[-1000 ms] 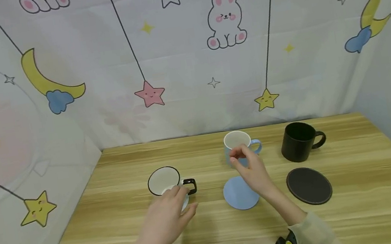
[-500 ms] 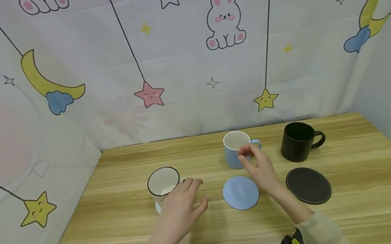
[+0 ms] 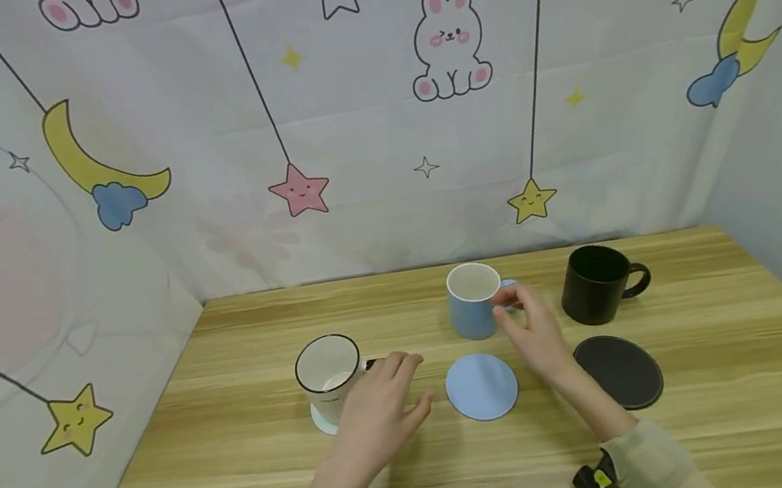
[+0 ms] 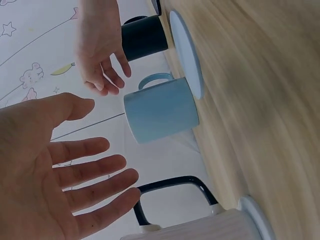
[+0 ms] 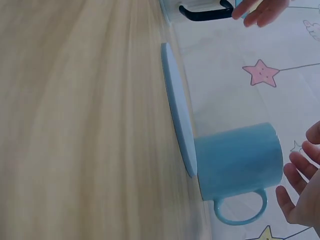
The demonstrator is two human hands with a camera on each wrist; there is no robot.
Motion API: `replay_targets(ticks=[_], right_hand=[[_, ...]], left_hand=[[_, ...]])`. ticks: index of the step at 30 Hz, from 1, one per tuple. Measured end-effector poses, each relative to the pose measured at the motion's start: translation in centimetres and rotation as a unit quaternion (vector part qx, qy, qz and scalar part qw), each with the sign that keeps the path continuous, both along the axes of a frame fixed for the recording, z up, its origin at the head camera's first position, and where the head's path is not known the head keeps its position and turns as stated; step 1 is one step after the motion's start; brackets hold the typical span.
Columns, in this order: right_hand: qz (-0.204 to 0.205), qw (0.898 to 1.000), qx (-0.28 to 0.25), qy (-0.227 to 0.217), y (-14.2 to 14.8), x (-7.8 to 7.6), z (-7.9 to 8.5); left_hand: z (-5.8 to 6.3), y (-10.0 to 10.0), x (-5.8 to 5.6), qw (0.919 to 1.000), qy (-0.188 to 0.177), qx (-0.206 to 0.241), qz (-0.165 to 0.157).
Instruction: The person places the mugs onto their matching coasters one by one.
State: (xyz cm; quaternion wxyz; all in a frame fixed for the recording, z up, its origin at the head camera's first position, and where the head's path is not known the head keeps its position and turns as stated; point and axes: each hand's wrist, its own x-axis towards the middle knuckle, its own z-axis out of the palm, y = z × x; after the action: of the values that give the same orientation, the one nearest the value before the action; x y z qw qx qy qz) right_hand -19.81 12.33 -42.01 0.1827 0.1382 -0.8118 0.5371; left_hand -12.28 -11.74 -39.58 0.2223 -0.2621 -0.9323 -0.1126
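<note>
My left hand (image 3: 377, 406) hovers beside the white black-rimmed mug (image 3: 322, 372), covering part of its black handle. In the left wrist view its fingers are spread and hold nothing. That mug stands on a pale round coaster (image 3: 320, 420), partly hidden. The right hand (image 3: 538, 340) is raised near the handle of the light blue mug (image 3: 471, 314), its fingers loosely bent with nothing between them. The right wrist view shows a gap between those fingers and the blue mug (image 5: 240, 160). A light blue round coaster (image 3: 481, 386) lies in front of this mug.
A black mug (image 3: 591, 290) stands at the back right, handle to the right. In front of it is a black round coaster (image 3: 624, 373), partly covered by the right forearm. A patterned cloth (image 3: 356, 114) hangs behind the wooden table (image 3: 242, 468).
My left hand has come away from the white mug, moving right, and its fingers have spread. The right hand has shifted right, from in front of the blue mug toward its handle. The mugs stay put.
</note>
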Motion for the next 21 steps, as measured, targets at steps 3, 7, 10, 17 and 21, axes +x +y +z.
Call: replay_targets(ticks=[3,7,10,17,21], right_hand=[[0.002,1.0,0.015,0.003,0.6,-0.4,-0.4],[0.008,1.0,0.028,0.002,1.2,-0.8,-0.7],[0.002,0.999,0.043,0.003,1.6,-1.1,-0.7],[-0.04,0.996,0.076,0.009,2.1,-1.8,-0.6],[-0.047,0.996,0.075,-0.018,2.3,-2.1,-0.4]], left_hand=[[-0.2,0.2,-0.1,1.0,-0.004,0.002,-0.005],[-0.4,0.6,-0.3,0.9997,-0.022,0.002,-0.005],[-0.6,0.8,-0.4,0.9993,-0.038,0.001,-0.005],[-1.1,1.0,-0.9,0.9964,-0.083,-0.016,-0.004],[-1.2,1.1,-1.0,0.9897,-0.14,-0.031,-0.003]])
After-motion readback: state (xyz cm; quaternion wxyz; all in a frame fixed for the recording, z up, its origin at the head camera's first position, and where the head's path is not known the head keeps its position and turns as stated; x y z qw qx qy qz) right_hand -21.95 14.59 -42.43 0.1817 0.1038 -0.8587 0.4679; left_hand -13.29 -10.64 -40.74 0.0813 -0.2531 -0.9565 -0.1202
